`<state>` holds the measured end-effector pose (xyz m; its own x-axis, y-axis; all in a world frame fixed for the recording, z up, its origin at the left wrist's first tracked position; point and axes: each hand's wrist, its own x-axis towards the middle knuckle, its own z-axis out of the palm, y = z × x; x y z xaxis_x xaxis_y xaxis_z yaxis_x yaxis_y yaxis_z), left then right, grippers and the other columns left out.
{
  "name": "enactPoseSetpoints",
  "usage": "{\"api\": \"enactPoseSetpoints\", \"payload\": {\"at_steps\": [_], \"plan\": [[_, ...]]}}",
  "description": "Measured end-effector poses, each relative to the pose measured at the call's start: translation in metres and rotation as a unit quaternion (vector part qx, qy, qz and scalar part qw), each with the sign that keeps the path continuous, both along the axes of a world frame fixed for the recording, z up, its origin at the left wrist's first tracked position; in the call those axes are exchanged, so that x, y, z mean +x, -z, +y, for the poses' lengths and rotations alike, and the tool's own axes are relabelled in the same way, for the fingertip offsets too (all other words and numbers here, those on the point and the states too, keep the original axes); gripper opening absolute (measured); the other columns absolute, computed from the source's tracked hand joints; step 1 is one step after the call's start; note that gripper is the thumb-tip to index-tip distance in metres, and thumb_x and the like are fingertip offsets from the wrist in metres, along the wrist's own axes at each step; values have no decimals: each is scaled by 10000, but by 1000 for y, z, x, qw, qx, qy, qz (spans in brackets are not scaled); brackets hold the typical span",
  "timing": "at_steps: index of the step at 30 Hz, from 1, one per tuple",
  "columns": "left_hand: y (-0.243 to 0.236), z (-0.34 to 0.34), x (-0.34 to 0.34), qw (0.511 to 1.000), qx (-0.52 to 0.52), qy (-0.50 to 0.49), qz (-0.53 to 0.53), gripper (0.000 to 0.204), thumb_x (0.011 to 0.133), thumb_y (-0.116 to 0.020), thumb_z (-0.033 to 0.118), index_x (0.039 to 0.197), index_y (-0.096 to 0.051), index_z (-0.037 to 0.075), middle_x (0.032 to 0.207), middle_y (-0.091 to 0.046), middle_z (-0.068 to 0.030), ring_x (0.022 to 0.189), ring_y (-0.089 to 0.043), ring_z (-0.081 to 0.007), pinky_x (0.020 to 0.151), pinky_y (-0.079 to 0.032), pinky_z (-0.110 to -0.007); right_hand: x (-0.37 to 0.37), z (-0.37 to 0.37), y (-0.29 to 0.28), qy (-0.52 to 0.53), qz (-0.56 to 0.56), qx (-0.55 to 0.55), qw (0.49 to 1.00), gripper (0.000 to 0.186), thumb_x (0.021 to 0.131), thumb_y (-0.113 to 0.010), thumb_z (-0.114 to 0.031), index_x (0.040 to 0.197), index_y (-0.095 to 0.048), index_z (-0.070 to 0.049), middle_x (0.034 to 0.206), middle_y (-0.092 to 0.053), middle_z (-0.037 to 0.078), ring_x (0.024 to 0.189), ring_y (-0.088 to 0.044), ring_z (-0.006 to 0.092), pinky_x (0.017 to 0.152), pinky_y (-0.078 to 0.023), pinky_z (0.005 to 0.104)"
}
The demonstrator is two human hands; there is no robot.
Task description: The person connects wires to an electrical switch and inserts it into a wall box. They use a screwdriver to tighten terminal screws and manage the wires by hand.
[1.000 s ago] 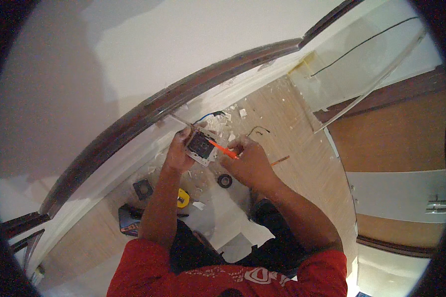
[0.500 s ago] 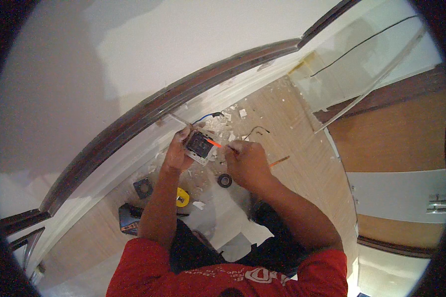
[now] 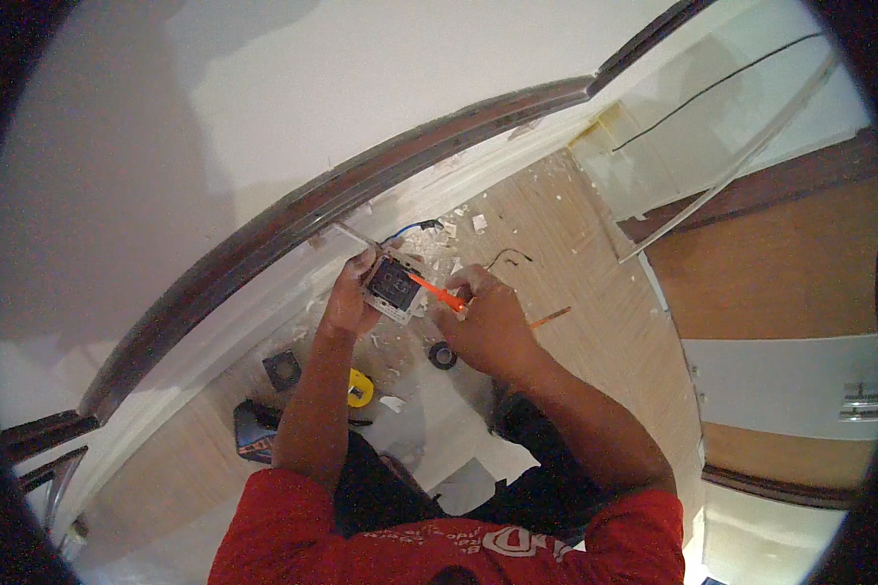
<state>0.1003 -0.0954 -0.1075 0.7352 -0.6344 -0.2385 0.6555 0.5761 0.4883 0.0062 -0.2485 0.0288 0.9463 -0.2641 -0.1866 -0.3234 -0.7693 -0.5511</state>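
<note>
My left hand (image 3: 349, 300) is closed around a wall socket or switch module (image 3: 394, 285), which has a black body in a pale square frame. My right hand (image 3: 493, 327) grips an orange-shafted screwdriver (image 3: 437, 291). Its tip meets the upper right part of the black body; whether it sits in a screw is too small to tell. Just beyond the module, a blue wire (image 3: 407, 232) with a dark end runs out by the wall. Wiring behind the module is hidden.
On the floor lie a black tape roll (image 3: 443, 355), a yellow tape measure (image 3: 360, 389), a black square piece (image 3: 282, 370), a thin orange stick (image 3: 552, 317) and white debris (image 3: 478, 223). A dark wooden trim (image 3: 458, 122) borders the wall ahead.
My right hand has turned and opened its grip slightly, so more of the orange screwdriver shows. My left hand and the module stay nearly in place.
</note>
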Motion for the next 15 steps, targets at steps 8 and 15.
{"api": "enactPoseSetpoints", "payload": {"at_steps": [8, 15], "plan": [[13, 1, 2, 1000, 18, -1, -19, 603, 891, -607, 449, 1237, -555, -42, 1112, -665, -176, 986, -666, -279, 889, -536, -398, -8, -6, 6, -281, -121, -246, 920, 176, 820, -602, -112, 946, -632, 8, 851, -580, 167, 768, -627, 338, 651, -530, 459], [8, -1, -2, 999, 7, -13, -28, 577, 913, -581, 439, 1227, -556, -45, 1100, -669, -173, 968, -672, -264, 862, -546, -390, -7, 5, 6, -155, -25, -177, 972, 174, 851, -597, -169, 858, -655, -5, 767, -617, 187, 675, -638, 340, 609, -514, 473]]}}
